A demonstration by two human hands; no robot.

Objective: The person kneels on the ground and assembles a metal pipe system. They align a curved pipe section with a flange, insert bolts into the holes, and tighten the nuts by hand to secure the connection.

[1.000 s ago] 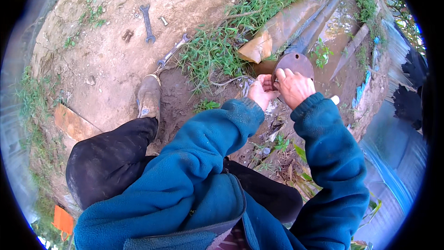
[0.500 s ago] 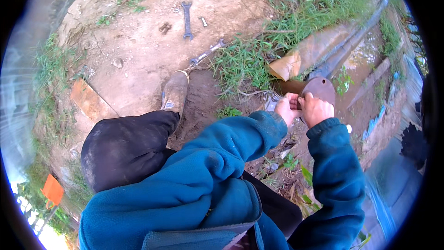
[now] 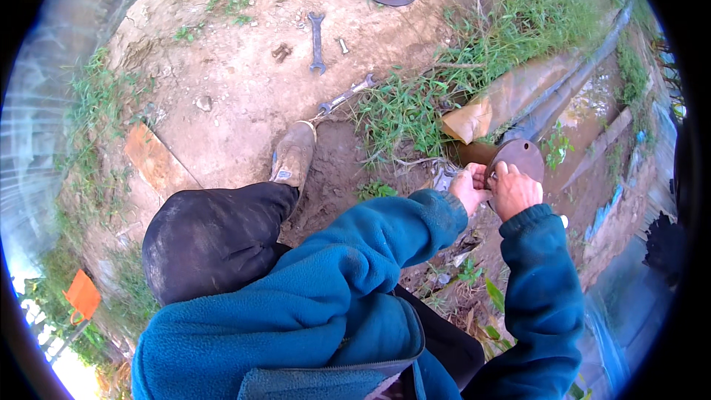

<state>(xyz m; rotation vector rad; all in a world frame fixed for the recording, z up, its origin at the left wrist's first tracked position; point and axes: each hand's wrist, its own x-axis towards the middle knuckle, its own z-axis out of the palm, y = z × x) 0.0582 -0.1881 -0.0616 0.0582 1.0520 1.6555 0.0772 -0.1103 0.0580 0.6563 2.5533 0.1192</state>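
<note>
1. Your left hand (image 3: 469, 188) reaches forward, fingers curled, arm bent at the elbow.
2. Your right hand (image 3: 513, 191) sits just beside it, knuckles up, fingers curled.
3. Both hands touch.

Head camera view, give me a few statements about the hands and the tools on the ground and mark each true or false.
1. Both hands are at the round rusty flange plate. True.
2. The left hand holds a spanner. False: both spanners lie on the dirt, one further off, one by the grass.
3. The right hand has its fingers on the plate's lower edge. True.
4. The boot stands on the orange flag. False: it rests on bare dirt; the flag is far off, lower left.
</note>
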